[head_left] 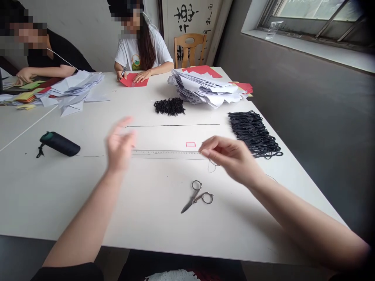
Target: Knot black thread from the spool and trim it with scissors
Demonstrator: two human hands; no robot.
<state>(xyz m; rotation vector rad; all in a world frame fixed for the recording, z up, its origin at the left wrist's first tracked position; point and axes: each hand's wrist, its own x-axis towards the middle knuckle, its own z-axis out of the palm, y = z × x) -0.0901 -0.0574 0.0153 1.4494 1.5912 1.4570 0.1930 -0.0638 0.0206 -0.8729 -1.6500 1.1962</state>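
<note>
My left hand [120, 146] is raised over the left end of a clear ruler [164, 152], blurred by motion, its fingers apart and nothing visible in them. At the ruler's right end my right hand [230, 158] pinches with thumb and forefinger; a thin thread [211, 168] hangs just below the fingertips, but what they hold is too small to make out. Open metal scissors [195, 197] lie in front of the ruler. Behind it a black cord [172, 125] is stretched straight, and a small pink-outlined rectangle [190, 144] lies between them.
Black cord loops [253, 132] lie at the right, a smaller black bundle [169, 106] further back. A black pouch [60, 143] is at the left. Paper piles [205, 89] stand on the table [140, 218]. Two people sit across, one holding a pen over red paper [134, 80].
</note>
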